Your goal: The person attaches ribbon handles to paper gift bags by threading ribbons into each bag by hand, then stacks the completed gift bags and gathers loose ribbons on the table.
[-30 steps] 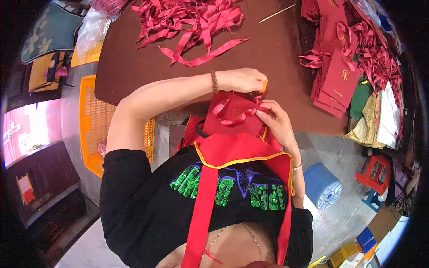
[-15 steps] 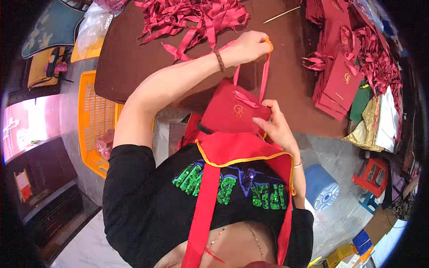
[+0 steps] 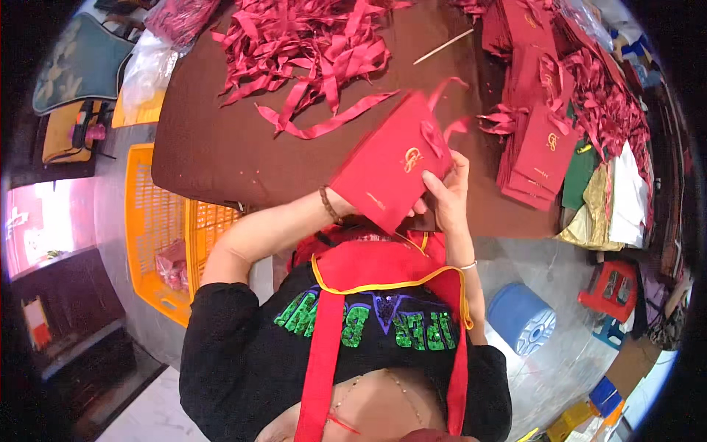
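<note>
A small dark-red gift bag [image 3: 390,166], flat, with a gold emblem and satin ribbon ties, is tilted above the near edge of the brown table. My right hand [image 3: 451,195] grips its right edge, the thumb pressed on the front and the other fingers mostly behind. My left hand [image 3: 341,203] reaches behind the bag from the left; only its wrist side shows clearly, and the bag hides its fingers. A loose ribbon [image 3: 328,129] lies on the table just beyond the bag, beside a big heap of red ribbons [image 3: 294,55].
Stacked red gift bags [image 3: 541,158] lie on the right of the table [image 3: 199,140], beside more ribbons. A thin stick [image 3: 442,47] rests at the back. An orange crate [image 3: 140,228] stands on the left, and a blue bucket [image 3: 523,317] and red stool [image 3: 613,291] on the right floor.
My left hand has let go of the ribbon loop it pulled upward and moved down behind the bag. The bag has risen and turned, and its ribbon ends now hang loose at the top.
</note>
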`<act>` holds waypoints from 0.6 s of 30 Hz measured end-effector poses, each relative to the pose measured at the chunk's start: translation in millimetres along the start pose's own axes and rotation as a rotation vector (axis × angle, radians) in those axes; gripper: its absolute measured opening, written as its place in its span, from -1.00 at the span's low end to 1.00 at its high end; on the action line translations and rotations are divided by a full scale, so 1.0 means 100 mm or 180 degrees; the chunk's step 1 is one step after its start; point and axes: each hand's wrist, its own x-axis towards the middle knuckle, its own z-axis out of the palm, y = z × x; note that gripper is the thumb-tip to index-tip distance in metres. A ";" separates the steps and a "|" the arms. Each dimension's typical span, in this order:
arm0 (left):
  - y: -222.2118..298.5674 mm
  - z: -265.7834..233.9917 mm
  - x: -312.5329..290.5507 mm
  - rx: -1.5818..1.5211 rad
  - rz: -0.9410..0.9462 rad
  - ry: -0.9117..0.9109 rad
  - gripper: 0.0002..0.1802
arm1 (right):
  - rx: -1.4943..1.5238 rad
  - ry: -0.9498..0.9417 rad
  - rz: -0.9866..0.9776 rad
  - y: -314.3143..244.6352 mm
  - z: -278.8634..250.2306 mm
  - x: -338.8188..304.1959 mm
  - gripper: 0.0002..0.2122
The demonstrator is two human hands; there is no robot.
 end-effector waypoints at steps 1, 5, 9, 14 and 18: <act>-0.08 -0.02 -0.03 -0.1723 -0.1052 -0.0128 -0.50 | -0.0261 0.0153 -0.0096 -0.01 0.04 0.03 -0.52; 0.50 0.11 0.27 0.1914 -0.1038 0.1941 -0.45 | -0.1048 0.1740 -0.0311 0.14 -0.38 0.03 -0.71; 0.53 0.03 0.10 0.2610 -0.1399 0.1400 -0.52 | 0.0135 0.1717 -0.0277 -0.01 -0.47 -0.06 -0.80; 0.55 -0.39 0.36 0.5386 0.0235 0.1723 -0.71 | -0.1572 0.1116 -0.0658 0.00 -0.37 -0.05 -0.84; 0.36 -0.62 0.52 0.6011 -0.0012 0.1827 -0.82 | -0.2211 0.0825 -0.0536 -0.08 -0.16 -0.01 -0.90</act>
